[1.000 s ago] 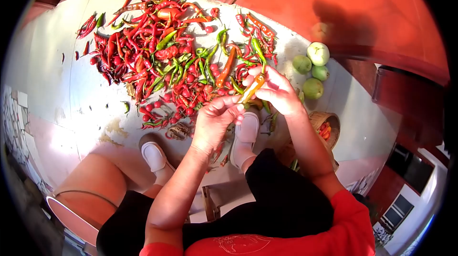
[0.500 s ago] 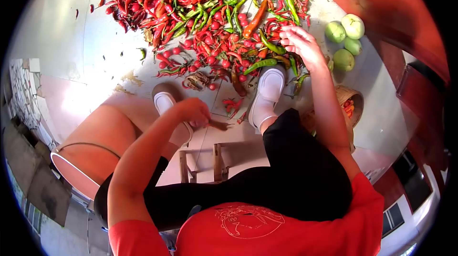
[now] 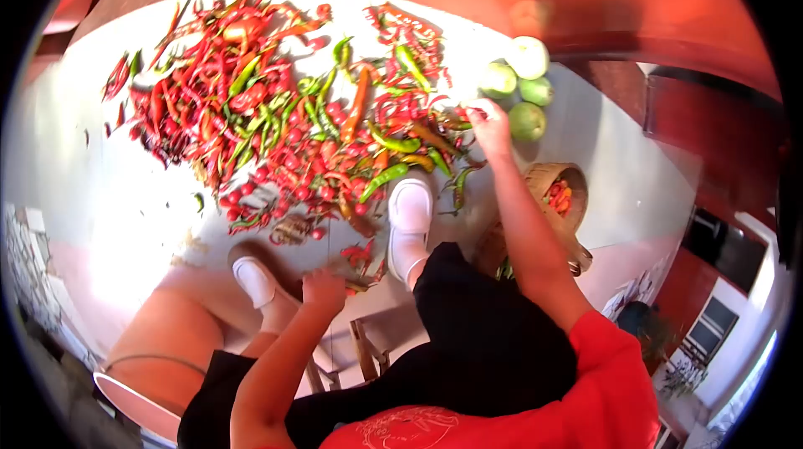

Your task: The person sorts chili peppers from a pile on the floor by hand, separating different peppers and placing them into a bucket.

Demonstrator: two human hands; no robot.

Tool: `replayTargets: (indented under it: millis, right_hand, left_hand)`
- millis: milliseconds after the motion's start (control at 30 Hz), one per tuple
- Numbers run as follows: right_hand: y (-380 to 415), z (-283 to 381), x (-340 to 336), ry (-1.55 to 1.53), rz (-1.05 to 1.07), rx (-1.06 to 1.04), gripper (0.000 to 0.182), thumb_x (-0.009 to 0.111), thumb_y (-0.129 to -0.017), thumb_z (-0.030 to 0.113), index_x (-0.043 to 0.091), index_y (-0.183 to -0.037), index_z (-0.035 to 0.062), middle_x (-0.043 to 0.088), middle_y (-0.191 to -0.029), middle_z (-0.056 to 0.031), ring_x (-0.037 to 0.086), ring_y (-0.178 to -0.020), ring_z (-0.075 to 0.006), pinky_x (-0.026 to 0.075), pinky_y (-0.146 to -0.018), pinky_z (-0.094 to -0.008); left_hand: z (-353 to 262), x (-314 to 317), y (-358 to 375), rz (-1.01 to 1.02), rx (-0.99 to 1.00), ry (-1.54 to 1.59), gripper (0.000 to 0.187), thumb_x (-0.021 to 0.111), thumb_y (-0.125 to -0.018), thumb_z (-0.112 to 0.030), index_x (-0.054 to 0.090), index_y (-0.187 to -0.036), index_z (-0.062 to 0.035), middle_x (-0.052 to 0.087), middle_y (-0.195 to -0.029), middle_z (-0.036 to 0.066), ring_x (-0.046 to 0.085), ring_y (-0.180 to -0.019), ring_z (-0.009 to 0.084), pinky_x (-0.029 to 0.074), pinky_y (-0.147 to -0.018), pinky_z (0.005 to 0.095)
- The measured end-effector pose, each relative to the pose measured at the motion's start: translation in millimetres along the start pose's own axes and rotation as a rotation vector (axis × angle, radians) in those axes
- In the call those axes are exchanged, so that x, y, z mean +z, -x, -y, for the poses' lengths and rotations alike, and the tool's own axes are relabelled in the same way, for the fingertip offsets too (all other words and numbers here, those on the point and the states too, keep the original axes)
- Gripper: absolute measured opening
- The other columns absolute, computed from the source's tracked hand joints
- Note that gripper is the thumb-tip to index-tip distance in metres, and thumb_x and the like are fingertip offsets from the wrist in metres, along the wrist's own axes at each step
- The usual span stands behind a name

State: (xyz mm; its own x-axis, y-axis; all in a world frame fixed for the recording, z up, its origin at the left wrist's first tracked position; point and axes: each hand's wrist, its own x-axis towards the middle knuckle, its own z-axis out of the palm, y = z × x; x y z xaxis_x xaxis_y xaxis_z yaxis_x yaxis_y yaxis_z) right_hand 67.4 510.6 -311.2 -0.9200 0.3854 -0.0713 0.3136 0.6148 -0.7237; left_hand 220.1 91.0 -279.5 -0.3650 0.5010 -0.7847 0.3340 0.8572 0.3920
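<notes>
Red and green chili peppers (image 3: pixel 242 102) lie spread over the pale tiled floor, mixed with small round red ones. My right hand (image 3: pixel 489 124) reaches to the right edge of the pile, fingers bent, beside dark reddish peppers; what its fingertips hold is too small to make out. Low in front of me, my left hand (image 3: pixel 324 290) is closed, with a thin brownish-green piece sticking out on its right side. Just above that hand lies a small group of red peppers (image 3: pixel 358 255). A long orange-red pepper (image 3: pixel 358 106) lies in the pile between green ones.
Several pale green round fruits (image 3: pixel 527 121) sit right of the pile. A tipped woven basket (image 3: pixel 577 189) holds red and orange pieces. My shoes (image 3: pixel 410 206) stand at the pile's near edge. Wooden stool legs (image 3: pixel 364 353) and an orange bucket (image 3: pixel 167 336) are close to me.
The view has shifted, so the pile appears lower and further left. My right hand's fingers, more spread before, are now bent at the pile's edge. My left hand has turned, its piece now pointing right.
</notes>
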Motion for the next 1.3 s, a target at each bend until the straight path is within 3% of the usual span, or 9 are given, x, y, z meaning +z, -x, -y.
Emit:
replayTargets:
  millis: [100,433,567,700,800,1000,1133,1233,1300]
  right_hand:
    - [-3.1,-1.1,8.1,0.075,-0.012,-0.028,0.012,0.065,-0.079,0.012,0.067,-0.091,0.0114,0.062,-0.085,-0.0093,0.061,-0.075,-0.0246,0.049,-0.069,-0.0327]
    - [-36.4,17.1,29.0,0.493,0.153,-0.314,0.013,0.066,-0.073,0.008,0.063,-0.085,0.0112,0.062,-0.082,-0.0099,0.059,-0.079,-0.0299,0.049,-0.072,-0.0372]
    - [-49.5,-2.1,12.3,-0.042,0.084,-0.106,0.013,0.066,-0.08,0.006,0.061,-0.091,0.0023,0.062,-0.075,-0.0061,0.057,-0.062,-0.0111,0.048,-0.058,-0.0275]
    - [-76.3,-25.1,30.4,-0.45,0.102,0.174,0.014,0.066,-0.077,0.009,0.063,-0.089,0.0027,0.065,-0.072,-0.0092,0.059,-0.062,-0.0157,0.049,-0.059,-0.0299]
    - [-79.6,0.5,47.4,0.297,0.12,-0.061,0.021,0.067,-0.071,0.019,0.064,-0.087,0.0053,0.064,-0.075,-0.0175,0.063,-0.07,-0.0351,0.051,-0.067,-0.0396]
    - [-72.7,-3.2,48.2,0.403,0.109,-0.023,0.02,0.064,-0.074,0.016,0.064,-0.09,0.0038,0.064,-0.071,-0.0155,0.063,-0.067,-0.0321,0.052,-0.066,-0.0379]
    - [-49.2,37.7,7.6,-0.18,0.157,0.287,0.013,0.064,-0.083,0.013,0.063,-0.092,0.0037,0.061,-0.067,-0.0024,0.055,-0.054,-0.0077,0.045,-0.045,-0.0234]
    - [4.9,109.1,-2.1,-0.37,0.439,0.327,0.009,0.063,-0.086,0.012,0.064,-0.092,0.0054,0.063,-0.077,-0.001,0.054,-0.055,-0.0072,0.042,-0.046,-0.0202]
    - [40.9,137.2,11.4,-0.432,0.585,0.259,0.015,0.069,-0.084,0.016,0.063,-0.092,0.0049,0.063,-0.08,-0.0018,0.058,-0.061,-0.0084,0.045,-0.049,-0.0219]
  left_hand:
    - [-19.1,-32.5,2.3,0.015,0.071,-0.257,0.033,0.064,-0.076,-0.034,0.065,-0.098,-0.0101,0.059,-0.1,0.012,0.06,-0.094,0.0309,0.049,-0.077,0.046]
    - [-52.0,-113.9,-27.3,-0.157,0.115,0.121,0.032,0.061,-0.08,-0.031,0.059,-0.105,-0.0109,0.059,-0.097,0.013,0.059,-0.094,0.0313,0.048,-0.082,0.0428]
    - [-49.5,-123.4,-21.3,-0.154,0.104,0.252,0.025,0.063,-0.08,-0.029,0.058,-0.095,-0.0103,0.06,-0.096,0.012,0.06,-0.092,0.0333,0.049,-0.08,0.0432]
    - [-43.4,-115.4,-23.2,-0.138,0.111,0.324,0.025,0.062,-0.081,-0.029,0.058,-0.098,-0.0107,0.06,-0.097,0.012,0.059,-0.093,0.0343,0.049,-0.08,0.0441]
    - [-43.7,-115.1,-20.6,-0.158,0.107,0.346,0.026,0.061,-0.082,-0.029,0.058,-0.1,-0.0104,0.06,-0.097,0.014,0.059,-0.093,0.0349,0.048,-0.081,0.0447]
    - [-44.7,-123.3,-24.0,-0.046,0.072,0.376,0.036,0.06,-0.083,-0.031,0.058,-0.113,-0.0105,0.059,-0.108,0.013,0.058,-0.099,0.0321,0.047,-0.085,0.0399]
    - [-38.9,-122.5,-45.0,-0.065,0.079,0.954,0.043,0.055,-0.088,-0.04,0.054,-0.118,-0.0084,0.06,-0.108,0.014,0.06,-0.098,0.0308,0.048,-0.083,0.0417]
    - [-54.2,-149.7,-68.5,-0.091,0.047,2.099,0.063,0.042,-0.092,-0.055,0.047,-0.126,-0.0021,0.055,-0.114,0.016,0.055,-0.104,0.0274,0.046,-0.089,0.0415]
    - [-64.4,-164.0,-88.7,-0.108,0.004,2.348,0.064,0.037,-0.093,-0.056,0.044,-0.128,-0.002,0.049,-0.124,0.019,0.051,-0.109,0.0293,0.043,-0.093,0.0436]
